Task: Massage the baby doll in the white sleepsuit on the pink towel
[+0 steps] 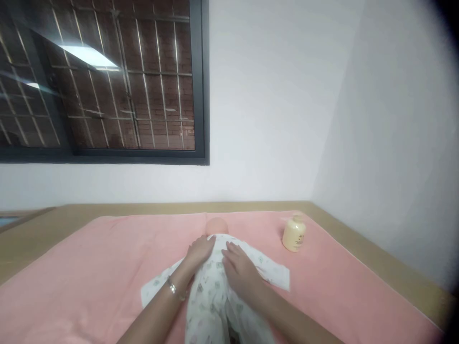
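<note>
A doll or baby figure in a white patterned outfit (pixel 210 286) lies on a pink cloth (pixel 107 258), its rounded head (pixel 217 225) away from me and both sleeves spread sideways. My left hand (pixel 201 249) rests on the upper left of the outfit, near the shoulder, with its fingers stretched out; a bracelet circles that wrist. On the right side of the torso my right hand (pixel 238 265) lies flat, fingers extended. Neither hand grips anything. The figure's face is not visible.
A cream bottle (pixel 294 234) stands on the cloth at the right. Beneath the cloth is a tan surface (pixel 344 234) with white walls behind and to the right. A dark-framed window (pixel 202 95) with bars is at the upper left.
</note>
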Demonstrator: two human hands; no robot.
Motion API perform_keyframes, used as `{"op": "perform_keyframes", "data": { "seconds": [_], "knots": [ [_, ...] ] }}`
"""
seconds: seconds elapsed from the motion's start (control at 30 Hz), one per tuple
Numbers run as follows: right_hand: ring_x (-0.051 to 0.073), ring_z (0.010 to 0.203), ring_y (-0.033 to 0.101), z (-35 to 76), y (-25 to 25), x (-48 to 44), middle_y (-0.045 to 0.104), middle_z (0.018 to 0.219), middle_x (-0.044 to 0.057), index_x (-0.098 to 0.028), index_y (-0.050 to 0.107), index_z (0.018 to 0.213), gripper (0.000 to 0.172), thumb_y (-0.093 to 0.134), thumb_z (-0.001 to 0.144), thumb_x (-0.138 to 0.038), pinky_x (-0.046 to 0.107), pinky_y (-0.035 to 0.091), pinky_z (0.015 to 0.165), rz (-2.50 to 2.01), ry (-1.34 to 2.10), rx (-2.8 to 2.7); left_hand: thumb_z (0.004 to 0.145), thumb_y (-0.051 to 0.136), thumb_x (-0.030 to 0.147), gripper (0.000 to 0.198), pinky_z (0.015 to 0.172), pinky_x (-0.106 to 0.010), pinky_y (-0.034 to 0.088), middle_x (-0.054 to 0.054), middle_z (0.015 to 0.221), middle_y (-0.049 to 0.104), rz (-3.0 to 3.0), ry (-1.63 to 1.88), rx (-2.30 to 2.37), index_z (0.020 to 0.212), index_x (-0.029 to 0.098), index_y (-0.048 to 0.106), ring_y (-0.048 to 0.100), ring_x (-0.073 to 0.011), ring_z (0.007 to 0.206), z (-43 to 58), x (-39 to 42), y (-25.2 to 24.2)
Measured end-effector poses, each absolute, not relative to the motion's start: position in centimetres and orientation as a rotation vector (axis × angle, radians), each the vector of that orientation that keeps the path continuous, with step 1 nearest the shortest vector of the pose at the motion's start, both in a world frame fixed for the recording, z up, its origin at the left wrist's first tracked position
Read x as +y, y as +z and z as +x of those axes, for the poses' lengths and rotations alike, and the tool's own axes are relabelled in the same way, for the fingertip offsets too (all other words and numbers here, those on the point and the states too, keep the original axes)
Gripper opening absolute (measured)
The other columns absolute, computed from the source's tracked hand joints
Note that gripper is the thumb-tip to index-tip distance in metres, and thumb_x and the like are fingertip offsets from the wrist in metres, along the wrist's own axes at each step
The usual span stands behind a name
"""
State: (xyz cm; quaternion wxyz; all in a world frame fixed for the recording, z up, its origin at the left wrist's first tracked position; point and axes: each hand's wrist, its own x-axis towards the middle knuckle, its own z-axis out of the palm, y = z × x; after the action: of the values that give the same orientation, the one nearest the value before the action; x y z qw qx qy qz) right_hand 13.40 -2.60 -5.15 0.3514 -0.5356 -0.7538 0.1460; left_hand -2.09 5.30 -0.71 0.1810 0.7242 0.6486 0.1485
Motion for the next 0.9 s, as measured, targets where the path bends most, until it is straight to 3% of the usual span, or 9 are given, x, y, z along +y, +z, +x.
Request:
{"op": "perform_keyframes", "data": {
  "seconds": [0.17, 0.3, 0.43, 0.57, 0.73, 0.9],
  "knots": [
    [0.028, 0.14, 0.023, 11.3, -5.3, -1.9, 0.033, 0.149, 0.014, -0.01, 0.043, 0.141, 0.055, 0.026, 0.098, -0.041, 0.048, 0.016, 0.115, -1.506, 0.249, -2.076, 0.094, 0.024, 0.046, 0.056, 0.088, -0.037, 0.041, -0.02, 0.109, 0.067, 2.184, 0.37, 1.979, 0.103, 0.008, 0.064, 0.061, -0.0301, 0.105, -2.0, 5.1, -2.4],
    [0.031, 0.13, 0.041, 11.8, -3.9, 2.1, 0.052, 0.132, 0.023, -0.006, 0.056, 0.125, 0.053, 0.022, 0.098, -0.037, 0.054, 0.019, 0.109, -1.752, 0.188, -2.044, 0.096, 0.024, 0.036, 0.051, 0.09, -0.041, 0.039, -0.02, 0.104, 0.067, 2.378, 0.394, 2.002, 0.1, 0.006, 0.065, 0.061, -0.0309, 0.1, -1.3, 3.4, -3.1],
    [0.031, 0.112, 0.057, 12.7, -2.0, 4.8, 0.064, 0.116, 0.021, -0.01, 0.066, 0.111, 0.062, 0.013, 0.099, -0.041, 0.054, 0.027, 0.103, -2.006, 0.485, -2.058, 0.094, 0.029, 0.029, 0.044, 0.091, -0.042, 0.039, -0.021, 0.104, 0.065, 2.463, 0.466, 1.993, 0.106, 0.003, 0.063, 0.059, -0.0311, 0.101, -1.0, 2.4, -2.9],
    [0.033, 0.103, 0.06, 12.2, -1.8, 2.7, 0.065, 0.108, 0.023, -0.008, 0.066, 0.108, 0.054, 0.022, 0.098, -0.038, 0.051, 0.036, 0.093, -2.047, 0.167, -2.07, 0.096, 0.019, 0.036, 0.056, 0.087, -0.041, 0.041, -0.022, 0.104, 0.066, 2.322, 0.42, 1.905, 0.104, 0.005, 0.065, 0.062, -0.0314, 0.099, -1.6, 3.7, -2.7],
    [0.039, 0.11, 0.053, 10.8, -2.3, -1.2, 0.058, 0.115, 0.031, -0.002, 0.061, 0.114, 0.044, 0.037, 0.092, -0.031, 0.054, 0.034, 0.093, -1.829, -0.137, -2.208, 0.092, 0.013, 0.058, 0.072, 0.083, -0.036, 0.044, -0.019, 0.112, 0.066, 1.993, 0.312, 1.809, 0.108, 0.011, 0.066, 0.063, -0.0305, 0.103, -2.8, 5.2, -1.7],
    [0.034, 0.1, 0.058, 12.0, -2.7, 1.1, 0.065, 0.102, 0.025, -0.008, 0.066, 0.102, 0.05, 0.028, 0.097, -0.041, 0.053, 0.035, 0.093, -1.862, -0.062, -2.143, 0.092, 0.026, 0.043, 0.056, 0.085, -0.047, 0.041, -0.026, 0.104, 0.065, 2.42, 0.222, 1.905, 0.104, 0.004, 0.064, 0.06, -0.0371, 0.099, -1.6, 2.2, -1.3]
  ]
}}
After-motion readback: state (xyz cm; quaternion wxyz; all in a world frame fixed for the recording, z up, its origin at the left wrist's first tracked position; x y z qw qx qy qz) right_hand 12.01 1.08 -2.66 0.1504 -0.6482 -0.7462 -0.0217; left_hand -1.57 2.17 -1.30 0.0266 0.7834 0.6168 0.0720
